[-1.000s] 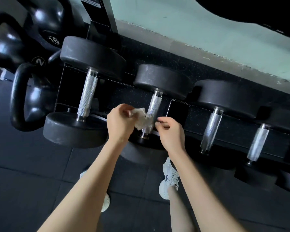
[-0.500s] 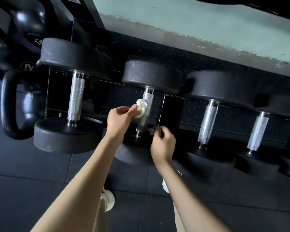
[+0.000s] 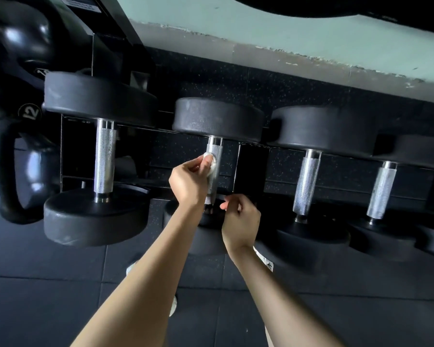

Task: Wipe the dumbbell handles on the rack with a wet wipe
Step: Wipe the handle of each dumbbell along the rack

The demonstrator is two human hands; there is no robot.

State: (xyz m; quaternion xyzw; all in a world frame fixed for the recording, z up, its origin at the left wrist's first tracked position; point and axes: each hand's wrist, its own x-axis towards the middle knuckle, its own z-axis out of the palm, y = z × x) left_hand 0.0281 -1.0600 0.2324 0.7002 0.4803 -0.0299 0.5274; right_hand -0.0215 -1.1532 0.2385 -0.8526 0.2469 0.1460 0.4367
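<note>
The left hand (image 3: 188, 182) pinches the wet wipe (image 3: 211, 163) against the second dumbbell handle (image 3: 216, 150). At its five o'clock the right hand (image 3: 241, 219) is relaxed, fingers loosely curled, grasping nothing.

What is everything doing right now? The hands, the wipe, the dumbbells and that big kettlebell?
Wipe: scrunched into a ball, pressed against a handle.
Left hand: pinches the wipe.
Right hand: loosely curled, holding nothing, near that handle's lower end.
Second dumbbell: lying on the rack, handle being wiped.
Other dumbbells: lying on the rack, untouched.
Kettlebell: beside the dumbbells, untouched.
</note>
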